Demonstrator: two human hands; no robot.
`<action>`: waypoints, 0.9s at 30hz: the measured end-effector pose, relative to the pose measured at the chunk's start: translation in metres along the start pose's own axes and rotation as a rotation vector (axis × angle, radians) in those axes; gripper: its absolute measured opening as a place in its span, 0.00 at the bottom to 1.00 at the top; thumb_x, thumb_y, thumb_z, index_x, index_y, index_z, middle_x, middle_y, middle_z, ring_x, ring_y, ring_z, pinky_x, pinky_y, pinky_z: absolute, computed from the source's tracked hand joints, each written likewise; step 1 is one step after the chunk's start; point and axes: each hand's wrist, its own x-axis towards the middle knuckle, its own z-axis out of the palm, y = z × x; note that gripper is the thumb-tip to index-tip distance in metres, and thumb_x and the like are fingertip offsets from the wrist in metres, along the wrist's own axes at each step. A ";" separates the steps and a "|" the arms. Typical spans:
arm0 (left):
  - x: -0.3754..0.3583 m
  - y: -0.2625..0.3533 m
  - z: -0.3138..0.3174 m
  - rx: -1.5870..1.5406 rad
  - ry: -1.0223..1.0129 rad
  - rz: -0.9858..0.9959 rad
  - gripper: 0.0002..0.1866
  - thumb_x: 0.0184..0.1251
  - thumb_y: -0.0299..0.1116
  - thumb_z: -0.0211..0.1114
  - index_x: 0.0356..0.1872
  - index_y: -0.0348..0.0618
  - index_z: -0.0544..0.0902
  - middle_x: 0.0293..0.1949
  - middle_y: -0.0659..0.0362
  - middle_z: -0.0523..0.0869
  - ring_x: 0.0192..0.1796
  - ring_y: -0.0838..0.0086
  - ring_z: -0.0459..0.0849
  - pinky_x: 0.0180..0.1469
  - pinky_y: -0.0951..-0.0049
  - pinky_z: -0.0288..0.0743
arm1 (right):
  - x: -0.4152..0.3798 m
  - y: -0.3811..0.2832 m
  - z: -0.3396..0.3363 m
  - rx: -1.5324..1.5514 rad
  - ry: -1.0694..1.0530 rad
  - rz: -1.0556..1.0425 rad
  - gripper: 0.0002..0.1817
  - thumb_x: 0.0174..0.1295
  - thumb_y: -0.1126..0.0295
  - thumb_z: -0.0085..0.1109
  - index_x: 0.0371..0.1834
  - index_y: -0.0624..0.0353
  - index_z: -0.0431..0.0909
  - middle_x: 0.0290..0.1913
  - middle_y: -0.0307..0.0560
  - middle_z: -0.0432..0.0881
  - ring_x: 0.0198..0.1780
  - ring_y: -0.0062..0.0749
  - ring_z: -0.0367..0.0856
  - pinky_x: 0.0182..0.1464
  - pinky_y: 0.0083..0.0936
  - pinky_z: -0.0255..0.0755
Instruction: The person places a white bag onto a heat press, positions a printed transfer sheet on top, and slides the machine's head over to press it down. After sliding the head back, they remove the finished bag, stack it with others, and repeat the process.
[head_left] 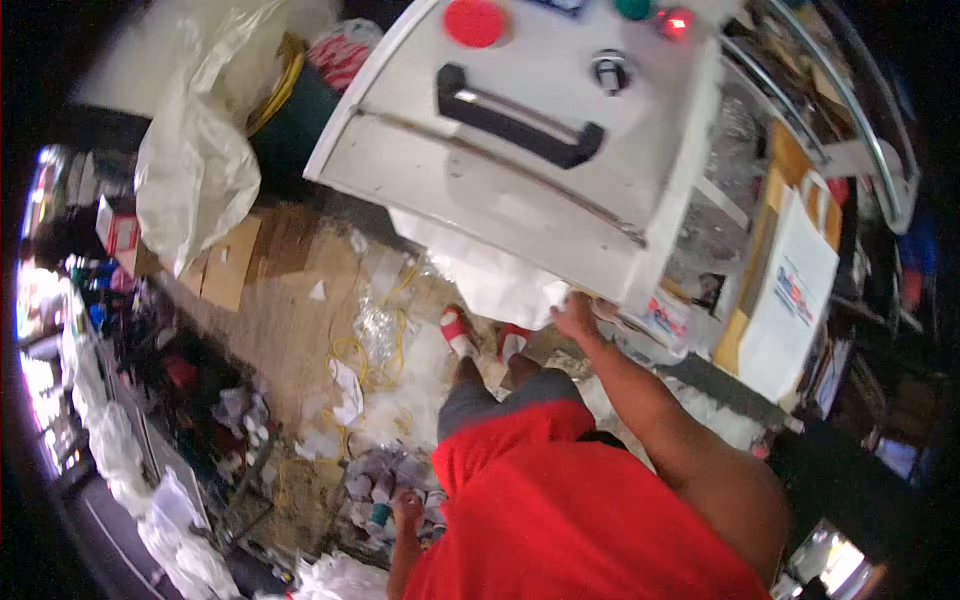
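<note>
My right hand (575, 316) reaches forward under the front edge of a white machine (530, 220). Its fingers are closed at the edge of a white plastic sheet or bag (480, 275) that hangs below the machine. My left hand (407, 508) is low at my left side, in front of a heap of clear plastic and bottle-like pieces (385, 480). A teal item (379, 514) shows close beside it. The left fingers are small and blurred, so a hold on anything cannot be made out.
The machine carries a black handle (520, 118), a red button (475, 22) and a lit red lamp (677, 23). A yellow strap (350, 365) and plastic scraps litter the floor. Cardboard (230, 265) lies left; a white printed bag (790, 290) stands right.
</note>
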 end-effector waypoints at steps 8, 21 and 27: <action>-0.160 0.043 0.054 -0.548 0.013 -0.462 0.20 0.61 0.52 0.62 0.37 0.46 0.90 0.40 0.45 0.90 0.43 0.45 0.89 0.47 0.51 0.83 | 0.120 0.064 0.127 0.109 0.145 0.361 0.67 0.41 0.35 0.79 0.72 0.78 0.58 0.71 0.70 0.68 0.72 0.58 0.66 0.75 0.46 0.58; -0.160 -0.001 0.224 -0.621 -0.011 -0.503 0.27 0.55 0.56 0.65 0.54 0.58 0.88 0.50 0.50 0.90 0.53 0.51 0.88 0.61 0.55 0.77 | 0.099 0.017 0.098 -0.015 0.252 0.565 0.55 0.44 0.43 0.80 0.64 0.73 0.61 0.60 0.71 0.76 0.62 0.55 0.78 0.65 0.51 0.73; -0.205 0.008 0.234 -0.771 0.123 -0.545 0.25 0.54 0.56 0.68 0.48 0.52 0.88 0.41 0.50 0.91 0.43 0.54 0.90 0.44 0.62 0.84 | 0.091 0.033 0.079 -0.011 0.222 0.534 0.49 0.46 0.47 0.78 0.62 0.71 0.65 0.58 0.68 0.78 0.60 0.54 0.80 0.62 0.50 0.75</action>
